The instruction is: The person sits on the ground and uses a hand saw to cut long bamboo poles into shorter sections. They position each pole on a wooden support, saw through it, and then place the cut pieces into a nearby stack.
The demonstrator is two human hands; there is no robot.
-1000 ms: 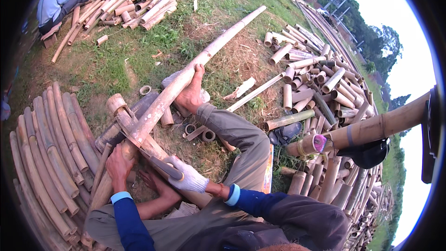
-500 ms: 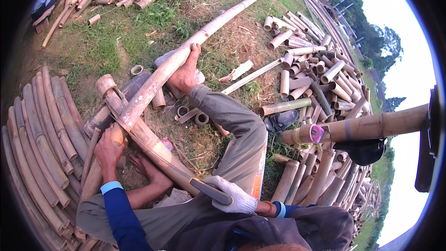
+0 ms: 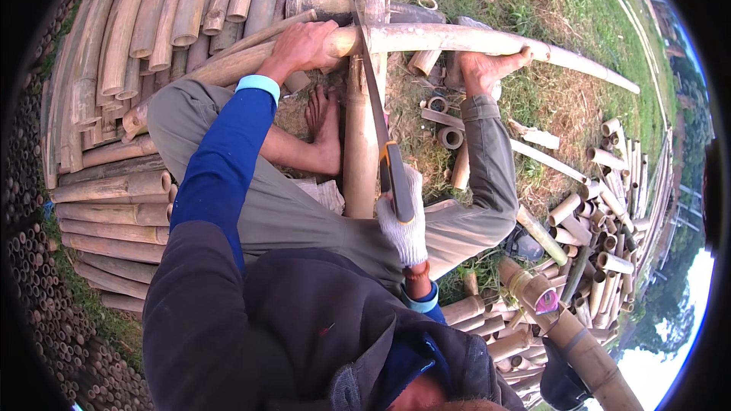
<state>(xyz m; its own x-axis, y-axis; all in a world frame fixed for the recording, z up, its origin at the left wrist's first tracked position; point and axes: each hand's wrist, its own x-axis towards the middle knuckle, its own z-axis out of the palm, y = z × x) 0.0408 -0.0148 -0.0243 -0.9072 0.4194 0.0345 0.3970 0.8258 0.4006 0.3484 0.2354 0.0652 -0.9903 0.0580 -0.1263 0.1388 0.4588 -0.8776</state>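
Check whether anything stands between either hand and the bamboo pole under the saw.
Nothing visible blocks the left hand: it grips the bamboo pole. Between the gloved right hand and the pole, only the saw spans the gap.

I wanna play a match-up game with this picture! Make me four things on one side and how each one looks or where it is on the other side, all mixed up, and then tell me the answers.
Things:
1. left hand
2. right hand
3. saw
4. trousers

How or where:
A. set across the bamboo pole
B. greyish green
C. bare, gripping
D. inside a white glove

Right pairs: 1-C, 2-D, 3-A, 4-B
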